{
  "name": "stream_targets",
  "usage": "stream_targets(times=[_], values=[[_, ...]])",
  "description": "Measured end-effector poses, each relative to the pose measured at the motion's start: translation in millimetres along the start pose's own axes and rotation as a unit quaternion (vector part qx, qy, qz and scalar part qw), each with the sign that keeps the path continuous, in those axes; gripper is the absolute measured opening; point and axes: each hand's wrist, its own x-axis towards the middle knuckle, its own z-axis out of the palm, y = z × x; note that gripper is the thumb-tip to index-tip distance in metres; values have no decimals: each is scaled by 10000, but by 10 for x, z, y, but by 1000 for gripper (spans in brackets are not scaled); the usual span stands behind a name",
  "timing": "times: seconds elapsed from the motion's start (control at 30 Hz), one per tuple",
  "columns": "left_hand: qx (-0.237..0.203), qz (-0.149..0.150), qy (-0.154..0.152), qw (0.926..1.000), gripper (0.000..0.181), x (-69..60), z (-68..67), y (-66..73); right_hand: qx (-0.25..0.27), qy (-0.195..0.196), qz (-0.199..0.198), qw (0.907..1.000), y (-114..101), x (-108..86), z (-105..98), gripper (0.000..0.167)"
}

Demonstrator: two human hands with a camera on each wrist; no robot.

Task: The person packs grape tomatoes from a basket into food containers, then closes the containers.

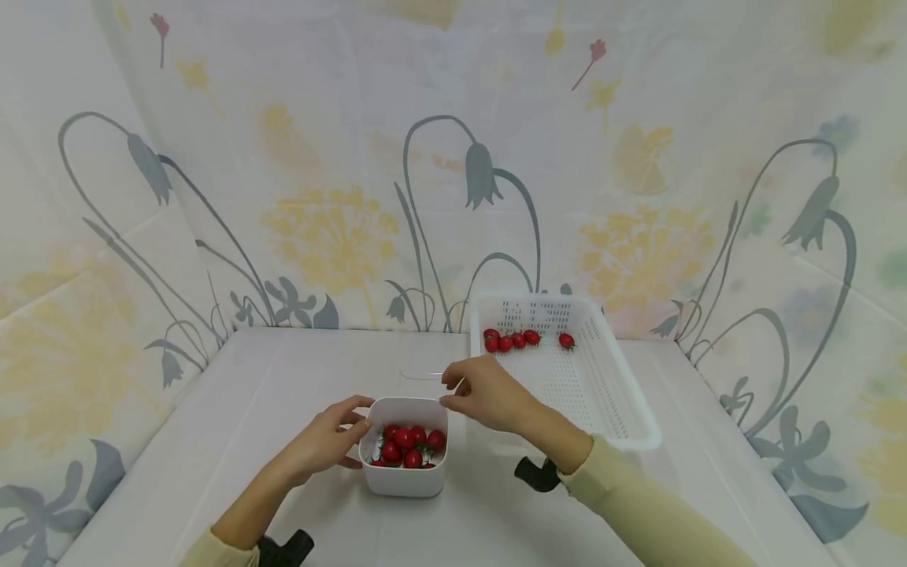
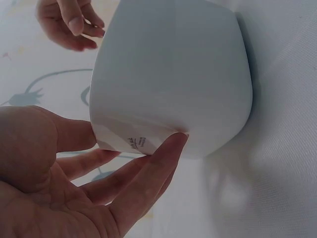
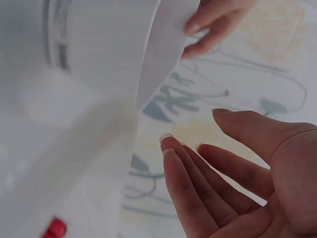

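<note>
A white square container (image 1: 405,482) stands on the white table, with several cherry tomatoes (image 1: 404,438) inside. My left hand (image 1: 322,441) holds it at the left side. In the left wrist view its thumb meets the rim and a fingertip (image 2: 173,144) touches the outer wall, by small printed lettering. Just off the container's right back corner hovers my right hand (image 1: 489,394), holding nothing that I can see. Its fingers (image 3: 198,193) are loosely bent and apart from the container in the right wrist view. The container hides some left fingertips.
At the back right stands a white perforated basket (image 1: 627,394), with several cherry tomatoes (image 1: 520,340) at its far end. A thin, pale curved edge (image 1: 418,376) shows behind the container; its kind is unclear. A flower-printed cloth (image 1: 453,157) rises behind the table.
</note>
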Motion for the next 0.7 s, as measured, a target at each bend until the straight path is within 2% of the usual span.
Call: stream_targets(times=[0.2,0.4,0.7], values=[[-51,70,-109,9999,40,4,-15,-11,-194,396,184,9989,203,-109,-322,17],[-44,80,-110,9999,40,0,-13,-4,-501,691,540,9949,474,-174,-608,19],[-19,15,-59,10000,39,-9,-7,21,-691,785,820,9911,838,-191,-803,21]])
